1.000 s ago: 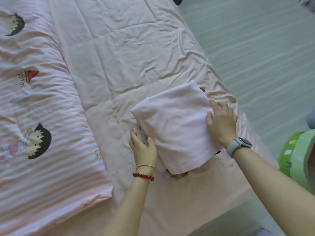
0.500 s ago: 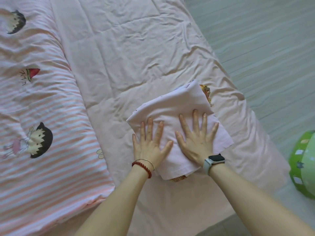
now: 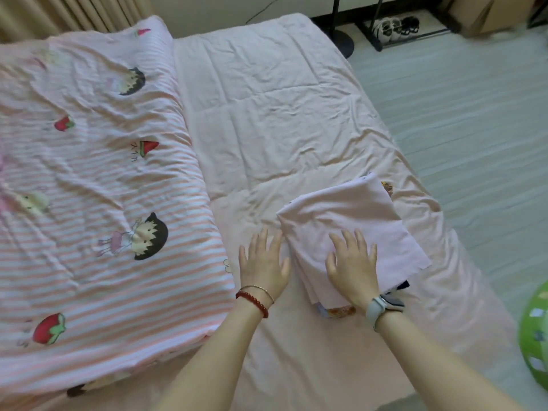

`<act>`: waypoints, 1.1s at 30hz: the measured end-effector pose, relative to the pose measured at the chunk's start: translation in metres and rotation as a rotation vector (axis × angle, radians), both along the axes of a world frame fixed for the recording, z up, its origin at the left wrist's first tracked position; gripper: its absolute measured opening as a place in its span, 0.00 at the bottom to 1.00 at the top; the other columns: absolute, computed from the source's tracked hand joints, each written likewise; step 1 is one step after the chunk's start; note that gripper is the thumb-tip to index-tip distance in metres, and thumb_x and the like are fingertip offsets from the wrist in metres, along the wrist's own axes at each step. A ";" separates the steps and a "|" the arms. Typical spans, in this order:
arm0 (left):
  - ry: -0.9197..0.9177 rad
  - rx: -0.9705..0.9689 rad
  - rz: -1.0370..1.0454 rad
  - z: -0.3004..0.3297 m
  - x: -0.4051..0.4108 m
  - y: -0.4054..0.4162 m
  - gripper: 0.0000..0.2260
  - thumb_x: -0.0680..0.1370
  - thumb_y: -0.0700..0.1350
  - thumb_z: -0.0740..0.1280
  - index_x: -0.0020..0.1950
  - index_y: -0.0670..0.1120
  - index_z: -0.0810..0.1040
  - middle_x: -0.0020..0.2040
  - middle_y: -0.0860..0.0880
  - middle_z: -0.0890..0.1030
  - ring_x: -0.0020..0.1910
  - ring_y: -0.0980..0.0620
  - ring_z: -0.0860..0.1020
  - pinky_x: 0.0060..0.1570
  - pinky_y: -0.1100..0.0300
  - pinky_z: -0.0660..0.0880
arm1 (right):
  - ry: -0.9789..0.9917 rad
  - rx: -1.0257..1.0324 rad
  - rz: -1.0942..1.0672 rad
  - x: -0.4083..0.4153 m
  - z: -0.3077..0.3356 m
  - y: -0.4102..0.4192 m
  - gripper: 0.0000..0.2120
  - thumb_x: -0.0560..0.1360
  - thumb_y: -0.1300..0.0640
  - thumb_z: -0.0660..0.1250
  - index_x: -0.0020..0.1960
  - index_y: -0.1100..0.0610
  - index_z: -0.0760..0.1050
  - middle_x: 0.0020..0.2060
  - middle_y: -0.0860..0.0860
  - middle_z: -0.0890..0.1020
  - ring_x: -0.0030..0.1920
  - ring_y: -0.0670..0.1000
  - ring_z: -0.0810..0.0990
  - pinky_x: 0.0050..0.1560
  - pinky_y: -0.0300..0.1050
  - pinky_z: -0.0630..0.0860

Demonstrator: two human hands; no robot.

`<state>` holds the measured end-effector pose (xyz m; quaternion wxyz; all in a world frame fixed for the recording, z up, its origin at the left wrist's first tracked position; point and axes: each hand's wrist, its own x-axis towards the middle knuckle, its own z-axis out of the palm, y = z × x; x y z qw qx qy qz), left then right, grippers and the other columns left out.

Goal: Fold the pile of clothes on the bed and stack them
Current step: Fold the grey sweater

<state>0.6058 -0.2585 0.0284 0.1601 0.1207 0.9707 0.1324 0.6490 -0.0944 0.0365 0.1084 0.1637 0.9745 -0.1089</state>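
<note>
Grip released: left hand has slid off the stack toward 9 o'clock; right hand lies flat, fingers spread, on top. Stacking appears complete.

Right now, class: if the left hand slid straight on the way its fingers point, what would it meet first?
Probably only bare sheet: the left hand points up the bed, just beside the folded stack.
</note>
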 end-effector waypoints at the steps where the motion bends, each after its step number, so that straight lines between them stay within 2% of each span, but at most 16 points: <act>1: 0.014 0.011 0.035 0.008 0.006 -0.021 0.25 0.79 0.52 0.56 0.75 0.53 0.54 0.76 0.50 0.53 0.73 0.52 0.56 0.70 0.51 0.53 | 0.041 -0.028 0.041 0.003 0.010 -0.016 0.19 0.78 0.55 0.55 0.68 0.53 0.66 0.68 0.52 0.68 0.71 0.54 0.59 0.69 0.54 0.53; 4: 0.046 0.031 0.122 0.032 0.032 -0.101 0.22 0.79 0.50 0.58 0.73 0.51 0.61 0.73 0.50 0.62 0.69 0.51 0.64 0.65 0.57 0.60 | 0.060 -0.147 0.179 0.015 0.039 -0.078 0.17 0.78 0.55 0.56 0.65 0.53 0.70 0.60 0.49 0.75 0.64 0.51 0.69 0.65 0.45 0.60; 8: 0.091 0.053 0.307 0.063 0.078 -0.225 0.19 0.78 0.46 0.60 0.69 0.47 0.68 0.66 0.48 0.72 0.64 0.48 0.69 0.61 0.56 0.63 | 0.048 -0.300 0.339 0.034 0.068 -0.184 0.17 0.79 0.55 0.55 0.67 0.52 0.69 0.63 0.49 0.75 0.66 0.51 0.69 0.66 0.44 0.61; 12: 0.168 0.086 0.553 0.097 0.138 -0.359 0.18 0.76 0.43 0.63 0.66 0.43 0.72 0.62 0.44 0.75 0.61 0.44 0.72 0.60 0.53 0.66 | 0.041 -0.351 0.507 0.055 0.091 -0.306 0.17 0.79 0.55 0.55 0.68 0.52 0.69 0.63 0.49 0.75 0.65 0.52 0.69 0.65 0.44 0.62; 17: 0.221 0.048 0.818 0.127 0.238 -0.514 0.14 0.76 0.42 0.63 0.62 0.44 0.76 0.60 0.45 0.77 0.58 0.45 0.74 0.54 0.54 0.70 | 0.040 -0.379 0.692 0.100 0.105 -0.461 0.17 0.79 0.55 0.56 0.67 0.52 0.69 0.62 0.50 0.75 0.64 0.52 0.70 0.62 0.44 0.64; 22: 0.165 -0.010 1.030 0.132 0.312 -0.634 0.16 0.77 0.44 0.61 0.65 0.45 0.73 0.62 0.44 0.76 0.60 0.44 0.73 0.57 0.55 0.68 | -0.019 -0.393 0.876 0.136 0.112 -0.589 0.18 0.79 0.54 0.54 0.68 0.51 0.67 0.61 0.51 0.75 0.62 0.54 0.70 0.56 0.46 0.67; 27: 0.144 -0.002 1.075 0.129 0.322 -0.698 0.18 0.78 0.45 0.60 0.67 0.43 0.70 0.64 0.43 0.73 0.62 0.45 0.71 0.58 0.55 0.67 | -0.011 -0.362 0.977 0.131 0.116 -0.674 0.19 0.79 0.54 0.55 0.69 0.52 0.66 0.64 0.51 0.73 0.64 0.55 0.70 0.58 0.46 0.68; 33: 0.207 -0.044 1.034 0.119 0.278 -0.767 0.18 0.78 0.47 0.59 0.69 0.47 0.67 0.65 0.46 0.71 0.62 0.46 0.71 0.56 0.55 0.68 | 0.006 -0.321 1.014 0.082 0.098 -0.767 0.21 0.78 0.54 0.56 0.71 0.52 0.64 0.66 0.52 0.71 0.66 0.54 0.68 0.62 0.48 0.67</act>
